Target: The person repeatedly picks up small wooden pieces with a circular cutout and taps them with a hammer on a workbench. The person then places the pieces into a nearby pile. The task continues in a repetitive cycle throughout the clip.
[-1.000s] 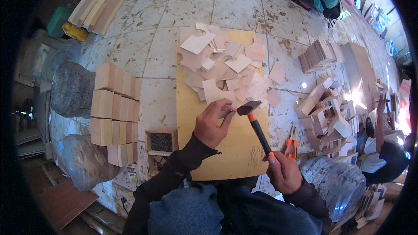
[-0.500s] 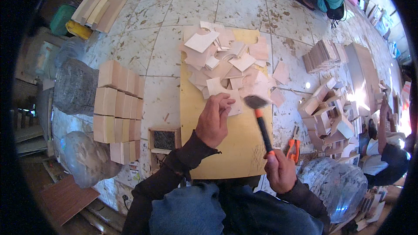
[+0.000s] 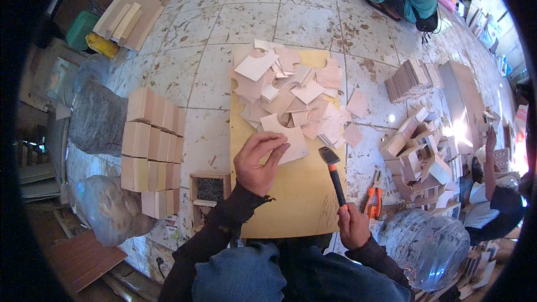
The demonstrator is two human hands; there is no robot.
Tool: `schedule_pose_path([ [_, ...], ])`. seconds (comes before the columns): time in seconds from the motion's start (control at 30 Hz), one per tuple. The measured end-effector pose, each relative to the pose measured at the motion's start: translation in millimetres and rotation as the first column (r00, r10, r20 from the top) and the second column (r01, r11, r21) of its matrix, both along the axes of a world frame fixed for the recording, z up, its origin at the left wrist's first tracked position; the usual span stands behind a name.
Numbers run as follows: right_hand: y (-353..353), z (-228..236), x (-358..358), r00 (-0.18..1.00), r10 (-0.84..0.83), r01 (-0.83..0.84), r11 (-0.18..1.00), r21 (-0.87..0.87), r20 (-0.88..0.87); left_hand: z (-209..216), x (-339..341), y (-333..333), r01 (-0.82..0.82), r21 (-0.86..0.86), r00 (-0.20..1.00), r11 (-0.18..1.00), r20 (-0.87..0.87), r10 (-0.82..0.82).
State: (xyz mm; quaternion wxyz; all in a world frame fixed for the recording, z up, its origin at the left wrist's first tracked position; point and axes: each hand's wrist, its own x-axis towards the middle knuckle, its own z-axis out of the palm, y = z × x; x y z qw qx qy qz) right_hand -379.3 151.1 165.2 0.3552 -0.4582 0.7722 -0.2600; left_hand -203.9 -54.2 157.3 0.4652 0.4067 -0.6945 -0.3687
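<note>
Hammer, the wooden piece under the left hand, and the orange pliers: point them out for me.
hammer (image 3: pixel 336 182): head view, on the orange-and-black handle below the dark head.
wooden piece (image 3: pixel 291 141): head view, on its pale face right of the fingers.
orange pliers (image 3: pixel 373 202): head view, on the orange grips.

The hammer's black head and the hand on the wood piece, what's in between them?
In the head view, only bare yellow plywood board lies between the orange-handled hammer's black head and the left hand, which rests on a pale cut wooden piece.

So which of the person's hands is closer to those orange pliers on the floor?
The right. The right hand, gripping the hammer, sits just left of the pliers; the left hand is across the board, on a wood piece.
</note>
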Motion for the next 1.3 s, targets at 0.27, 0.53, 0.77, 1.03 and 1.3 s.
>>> schedule_pose_path([
  [0.27,-6,22,-6,0.99,0.063,-0.059,0.998,-0.035,0.124,-8,-4,13,0.088,-0.22,0.966,0.971,0.255,-0.03],
  [0.53,-22,41,-4,0.977,0.202,-0.198,0.978,-0.062,0.066,-22,-1,18,0.026,-0.148,0.976,0.989,0.218,0.007],
  [0.77,-23,50,-9,0.974,0.185,-0.193,0.98,0.05,0.134,-27,0,21,0.049,-0.093,0.98,0.994,0.196,-0.03],
  [1.03,-25,76,-13,0.99,0.122,-0.116,0.99,-0.081,0.071,-46,4,22,0.03,-0.098,0.988,0.995,0.152,-0.015],
  [1.3,-27,83,-9,0.882,0.246,0.023,0.829,-0.558,0.403,-54,12,24,0.111,-0.151,0.968,0.982,0.241,-0.072],
])
